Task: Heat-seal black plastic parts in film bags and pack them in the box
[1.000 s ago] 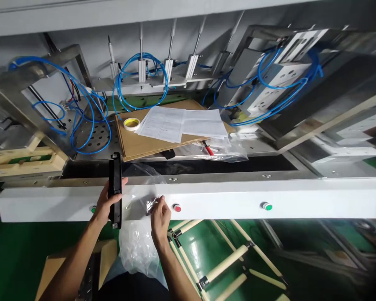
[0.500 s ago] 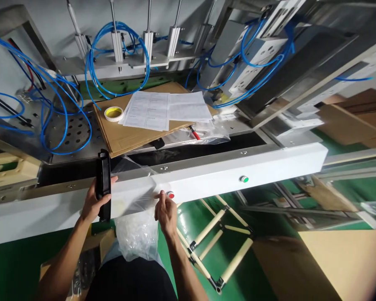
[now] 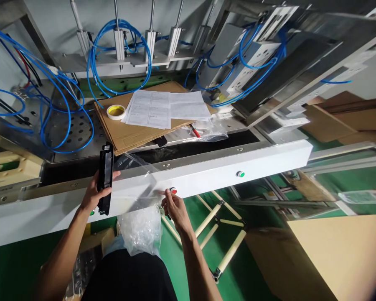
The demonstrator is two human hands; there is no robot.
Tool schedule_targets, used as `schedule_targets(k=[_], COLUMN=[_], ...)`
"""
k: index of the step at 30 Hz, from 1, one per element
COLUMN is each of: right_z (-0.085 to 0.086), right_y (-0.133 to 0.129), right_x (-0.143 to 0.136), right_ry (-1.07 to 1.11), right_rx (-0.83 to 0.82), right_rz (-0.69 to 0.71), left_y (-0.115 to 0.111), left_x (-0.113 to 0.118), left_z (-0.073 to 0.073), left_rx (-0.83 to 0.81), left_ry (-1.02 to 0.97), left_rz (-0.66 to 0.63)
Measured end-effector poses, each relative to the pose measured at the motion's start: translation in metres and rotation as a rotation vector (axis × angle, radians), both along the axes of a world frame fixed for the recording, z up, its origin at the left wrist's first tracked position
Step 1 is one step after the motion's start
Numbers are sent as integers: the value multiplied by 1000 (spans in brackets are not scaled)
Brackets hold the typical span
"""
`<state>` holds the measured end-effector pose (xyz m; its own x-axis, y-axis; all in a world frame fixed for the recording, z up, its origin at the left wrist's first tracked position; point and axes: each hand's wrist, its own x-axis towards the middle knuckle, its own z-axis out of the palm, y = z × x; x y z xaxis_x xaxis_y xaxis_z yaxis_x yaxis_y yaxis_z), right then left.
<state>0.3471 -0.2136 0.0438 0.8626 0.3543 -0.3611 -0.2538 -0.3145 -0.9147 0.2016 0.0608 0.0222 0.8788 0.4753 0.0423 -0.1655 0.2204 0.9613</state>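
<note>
Two hands on the job: my left hand [image 3: 95,194] is clamped around the black part [image 3: 105,177], held upright at 9 o'clock against the white rail [image 3: 238,161]. Clear bag [image 3: 138,188] stretches between; my right hand [image 3: 174,207] at 3 o'clock pinches its edge, fingers together, just below the red button [image 3: 173,191]. Best keep the film taut, mouth wide, part square to the opening.

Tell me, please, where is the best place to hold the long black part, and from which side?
Probably the lower half of the black part, from its left edge, as the left hand does. It stands upright and narrow, and the clear bag pinched by the right hand lies on its right.
</note>
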Motion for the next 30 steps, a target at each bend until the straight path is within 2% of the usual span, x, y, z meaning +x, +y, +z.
schedule_targets(k=[1,3,4,5,7,9,11,14,19,23,27,30], right_z=[1,4,6,8,12,13,10,-4,-21,-18,-13,-3], right_y=[0,5,10,18,38,61,77,82,67,65,72,81], right_x=[-8,-25,-31,-36,-36,-22,-2,23,25,23,29,32], right_ry=[-100,-430,-625,-810,-1096,-1233,-1250,-1187,-1122,-998,-857,-811], right_rx=[-42,-117,-131,-128,-123,-196,-337,-471,-441,-336,-371,-357], right_rz=[-99,-301,-316,-240,103,399,474,422,367,236,104,61], left_y=[3,8,9,11,13,17,21,28,34,35,34,34], left_x=[1,4,6,7,10,10,7,3,6,13,11,7], left_z=[0,1,3,6,12,17,18,11,-2,-2,-2,0], left_rx=[7,10,14,25,75,115,114,45,-164,-273,-234,-174], left_ry=[-5,-7,-5,1,25,49,64,42,-88,-181,-140,-72], left_rz=[-19,-75,-106,-133,-177,-201,-225,-247,-222,-162,-181,-214])
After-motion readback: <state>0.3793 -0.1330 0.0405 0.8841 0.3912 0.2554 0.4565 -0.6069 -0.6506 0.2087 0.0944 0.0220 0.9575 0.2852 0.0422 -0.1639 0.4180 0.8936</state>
